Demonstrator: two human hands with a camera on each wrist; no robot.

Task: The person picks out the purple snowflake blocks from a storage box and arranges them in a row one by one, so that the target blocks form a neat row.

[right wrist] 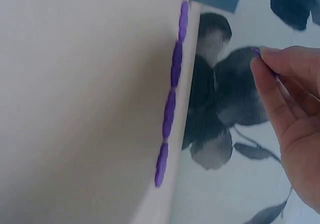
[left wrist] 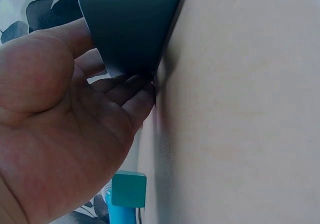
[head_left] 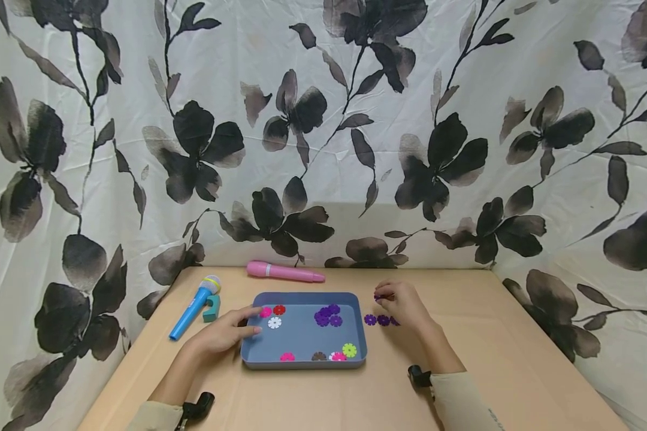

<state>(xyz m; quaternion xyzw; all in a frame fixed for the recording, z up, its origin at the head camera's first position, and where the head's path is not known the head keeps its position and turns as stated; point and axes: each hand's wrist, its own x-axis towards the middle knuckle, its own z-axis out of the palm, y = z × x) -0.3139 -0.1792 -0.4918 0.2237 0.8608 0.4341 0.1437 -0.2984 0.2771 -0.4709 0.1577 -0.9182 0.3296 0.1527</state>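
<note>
My left hand (head_left: 223, 332) grips the left rim of a grey-blue tray (head_left: 304, 363); in the left wrist view its fingers (left wrist: 131, 96) reach under the tray's edge. My right hand (head_left: 404, 305), to the right of the tray, pinches a purple flower-shaped disc (right wrist: 256, 52) between thumb and fingertips, raised off the table. Below that hand, several purple discs (head_left: 370, 319) lie in a row on the table, partly hidden by it in the head view. Inside the tray sit a purple cluster (head_left: 327, 315), a red disc (head_left: 280, 309), a white disc (head_left: 274, 322) and a yellow-green disc (head_left: 349, 350).
Left of the tray lies a blue toy microphone (head_left: 190, 312) beside a teal block (head_left: 211, 308). A pink microphone (head_left: 286, 272) rests behind the tray. Pink discs (head_left: 287, 357) and a brown disc (head_left: 319, 356) lie along the tray's near side. Flower-printed cloth (head_left: 356, 233) hangs behind the table.
</note>
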